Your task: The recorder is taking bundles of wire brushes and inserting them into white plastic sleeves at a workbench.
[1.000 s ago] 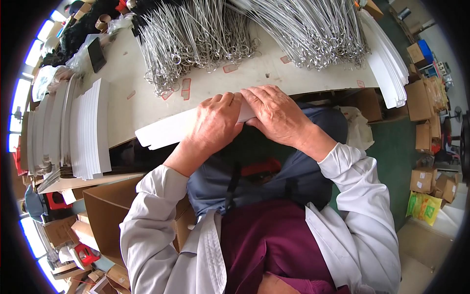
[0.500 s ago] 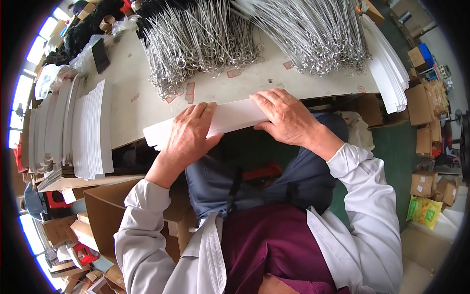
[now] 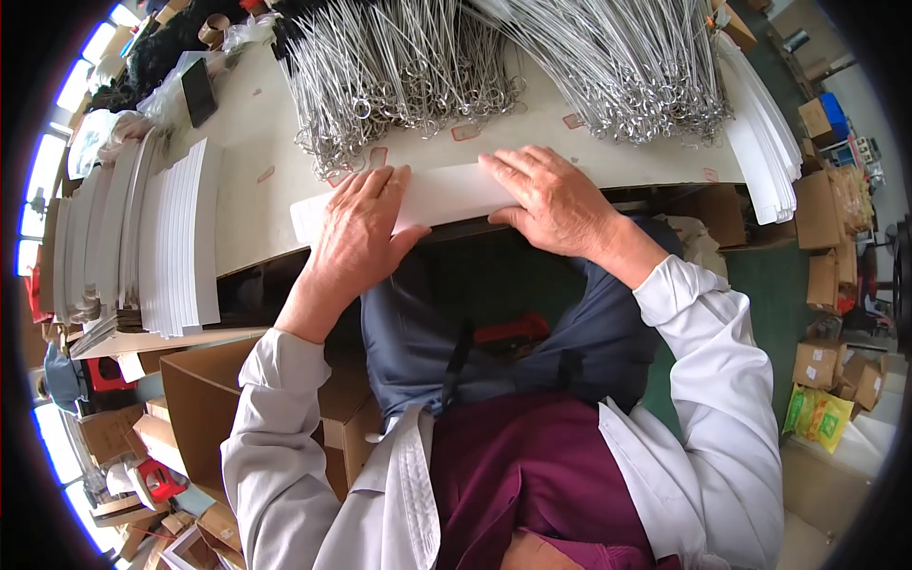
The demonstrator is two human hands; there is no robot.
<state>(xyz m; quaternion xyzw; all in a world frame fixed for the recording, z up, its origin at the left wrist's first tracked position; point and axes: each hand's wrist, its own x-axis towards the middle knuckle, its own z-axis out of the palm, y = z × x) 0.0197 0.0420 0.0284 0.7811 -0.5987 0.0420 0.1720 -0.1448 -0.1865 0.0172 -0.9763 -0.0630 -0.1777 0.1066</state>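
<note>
A long narrow piece of folded white card (image 3: 445,197) lies along the near edge of the table. My left hand (image 3: 357,226) is closed over its left part, fingers on top and the thumb at the near edge. Toward the other end, my right hand (image 3: 555,205) grips it the same way, its thumb below the near side. Between both hands the card's smooth face shows; its underside is hidden.
Bundles of thin metal rods with ring ends (image 3: 408,81) fill the back of the table (image 3: 249,204). Stacked white card strips (image 3: 180,247) stand at left, more white strips (image 3: 763,142) at right. A phone (image 3: 199,93) lies back left. An open cardboard box (image 3: 201,404) sits below left.
Both hands have moved slightly away from me with the white card, which now rests further onto the table edge. The hold looks the same.
</note>
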